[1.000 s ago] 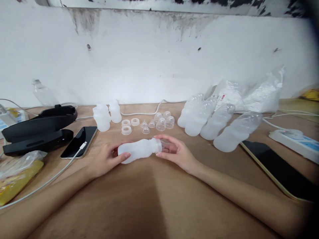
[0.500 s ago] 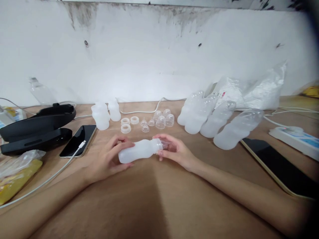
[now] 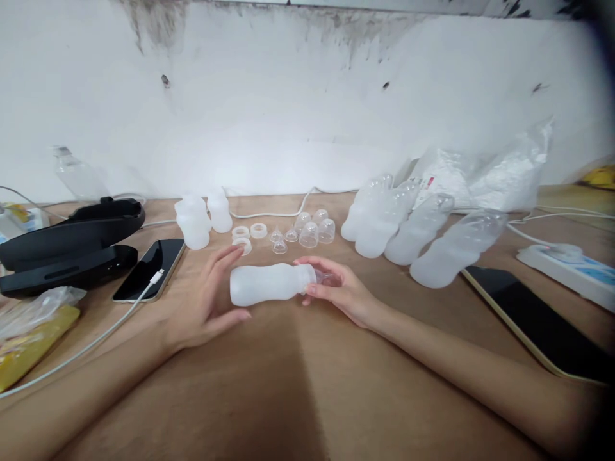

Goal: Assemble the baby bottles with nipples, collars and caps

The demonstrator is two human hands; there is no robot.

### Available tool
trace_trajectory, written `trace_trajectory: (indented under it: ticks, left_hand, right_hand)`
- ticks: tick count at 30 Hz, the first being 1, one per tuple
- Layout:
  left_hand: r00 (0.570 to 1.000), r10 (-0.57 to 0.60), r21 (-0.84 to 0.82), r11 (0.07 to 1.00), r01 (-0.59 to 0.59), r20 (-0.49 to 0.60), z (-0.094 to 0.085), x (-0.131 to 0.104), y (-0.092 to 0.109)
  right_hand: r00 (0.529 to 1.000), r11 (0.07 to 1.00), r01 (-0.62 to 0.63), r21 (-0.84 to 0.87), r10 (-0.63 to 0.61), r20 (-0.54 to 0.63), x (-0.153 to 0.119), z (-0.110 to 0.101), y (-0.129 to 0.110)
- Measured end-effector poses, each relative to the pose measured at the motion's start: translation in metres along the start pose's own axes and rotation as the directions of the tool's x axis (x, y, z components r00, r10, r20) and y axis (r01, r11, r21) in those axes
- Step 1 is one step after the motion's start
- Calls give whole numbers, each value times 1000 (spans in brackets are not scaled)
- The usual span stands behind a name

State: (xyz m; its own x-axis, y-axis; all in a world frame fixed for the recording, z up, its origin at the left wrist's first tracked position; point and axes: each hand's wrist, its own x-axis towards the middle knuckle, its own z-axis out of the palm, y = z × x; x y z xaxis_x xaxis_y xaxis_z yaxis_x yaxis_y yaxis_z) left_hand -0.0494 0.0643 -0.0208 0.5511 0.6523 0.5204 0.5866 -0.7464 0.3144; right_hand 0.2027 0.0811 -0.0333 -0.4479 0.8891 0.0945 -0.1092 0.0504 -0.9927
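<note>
A frosted baby bottle (image 3: 264, 285) lies sideways above the table, its teat end to the right. My right hand (image 3: 339, 288) grips it by the collar and teat. My left hand (image 3: 209, 301) is spread around the bottle's base, thumb and fingers apart from it. Beyond the hands lie several clear collar rings (image 3: 258, 230), several teats (image 3: 279, 246) and several clear dome caps (image 3: 309, 235). Open bottle bodies (image 3: 221, 212) stand at the back left. Several capped bottles (image 3: 435, 259) stand at the right.
A phone (image 3: 150, 272), a black hinged case (image 3: 72, 246) and a yellow bag (image 3: 38, 346) are at the left, crossed by a white cable (image 3: 96, 354). On the right are a larger phone (image 3: 533, 320), a power strip (image 3: 567, 266) and a white plastic bag (image 3: 509, 173).
My left hand has opened and let go of the bottle's base. The bottle has levelled a little, still held by my right hand at its teat end.
</note>
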Motion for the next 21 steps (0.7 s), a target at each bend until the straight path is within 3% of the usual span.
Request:
trace_trajectory:
  ticks: [4,6,11,14,18,21]
  left_hand:
    - [978,-164,35,986,161,129,-2,-2,-3]
    - [979,-147,22,989,145,140,1,-3,-2]
    - [999,-8,-9,1000,9,52,5,-1,0]
    - [996,-85,-35,996,87,35,3,1,1]
    - [961,-238,-6,970,241,142,-1,2,0]
    - [975,-179,0,984,180,130,2,-1,-1]
  right_hand:
    - [1000,999,-16,-51,15,-9,-2,0,-1]
    - [1000,999,-10,-39,9,-20,-2,0,0]
    - [999,1000,-11,-28,10,-46,1,-2,3]
    - [999,1000,-9,-28,7,-52,1,-1,3]
    - [999,999,-17,-44,15,-52,1,0,1]
    - [998,999,-33,-28,32,-53,1,1,0]
